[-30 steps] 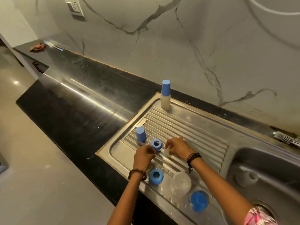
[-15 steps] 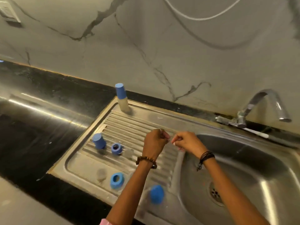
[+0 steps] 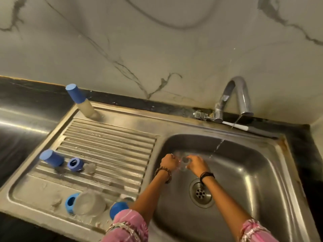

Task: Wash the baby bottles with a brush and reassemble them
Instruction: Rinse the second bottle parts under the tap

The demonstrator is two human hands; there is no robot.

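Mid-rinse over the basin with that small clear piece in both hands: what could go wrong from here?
1. The clear teat, pinched between left hand and right hand, sits above the open drain; a slip may drop it there.
2. The tap stream falls just right of the hands, so the rinse may miss.
3. The clear bottle lies on its side near the drainboard's front edge and might roll.

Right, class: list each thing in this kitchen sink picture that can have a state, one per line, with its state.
Tap: running, thin stream.
Left hand: gripping the clear teat.
Right hand: gripping the clear teat.
Clear teat: held over the basin, beside the stream.
Capped bottle: upright, blue cap on.
Blue cap: upside down on the drainboard.
Blue ring: loose, unscrewed.
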